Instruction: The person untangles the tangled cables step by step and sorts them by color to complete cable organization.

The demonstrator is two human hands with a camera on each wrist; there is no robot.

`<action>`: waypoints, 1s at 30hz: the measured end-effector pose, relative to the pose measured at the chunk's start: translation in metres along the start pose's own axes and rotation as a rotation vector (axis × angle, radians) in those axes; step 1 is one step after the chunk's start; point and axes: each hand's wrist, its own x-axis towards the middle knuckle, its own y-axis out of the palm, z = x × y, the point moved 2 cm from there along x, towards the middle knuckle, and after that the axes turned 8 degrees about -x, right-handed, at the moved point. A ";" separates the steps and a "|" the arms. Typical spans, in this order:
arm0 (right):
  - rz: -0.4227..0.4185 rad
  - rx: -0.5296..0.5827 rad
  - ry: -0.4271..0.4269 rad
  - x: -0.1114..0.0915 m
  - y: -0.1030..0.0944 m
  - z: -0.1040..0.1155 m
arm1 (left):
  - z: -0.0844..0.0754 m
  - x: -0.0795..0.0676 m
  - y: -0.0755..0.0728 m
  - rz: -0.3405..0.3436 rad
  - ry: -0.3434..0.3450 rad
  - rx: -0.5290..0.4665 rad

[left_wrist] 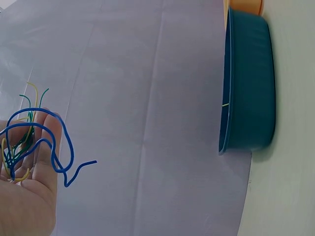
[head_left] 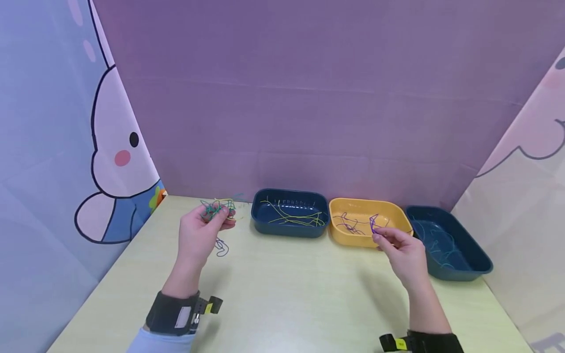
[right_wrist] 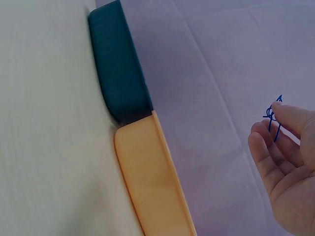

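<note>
In the head view my left hand (head_left: 200, 231) grips a tangled bunch of thin wires (head_left: 217, 208), green and yellow, above the table's left part. A blue wire (left_wrist: 69, 142) loops out of that bunch in the left wrist view. My right hand (head_left: 403, 253) pinches a crumpled blue-purple wire (head_left: 373, 223) between thumb and finger at the front of the yellow tray (head_left: 348, 239). Several dark purple wires (head_left: 350, 226) lie in this tray. To its left, a dark blue tray (head_left: 289, 229) holds yellow wires (head_left: 293, 218).
Another dark blue tray (head_left: 463, 272), with pale blue-green wires (head_left: 441, 245) inside, stands at the right end. The trays form a row along the back of the pale table (head_left: 304, 299). A purple backdrop (head_left: 300, 108) rises behind them, with printed panels at both sides.
</note>
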 end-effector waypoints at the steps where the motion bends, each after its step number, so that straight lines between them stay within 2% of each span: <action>1: 0.007 -0.019 0.006 0.001 0.000 -0.001 | 0.000 0.000 0.000 0.000 0.002 -0.002; 8: 0.050 -0.173 0.011 0.023 0.001 -0.007 | 0.000 0.000 0.002 -0.004 0.000 -0.011; 15: 0.116 -0.280 0.034 0.052 0.006 -0.021 | -0.021 -0.008 0.008 0.005 -0.015 0.013; 22: 0.205 -0.392 0.076 0.080 0.011 -0.031 | -0.002 -0.001 0.003 -0.002 -0.035 0.020; 30: 0.285 -0.466 0.115 0.099 0.022 -0.050 | 0.002 0.000 0.002 -0.002 -0.022 0.024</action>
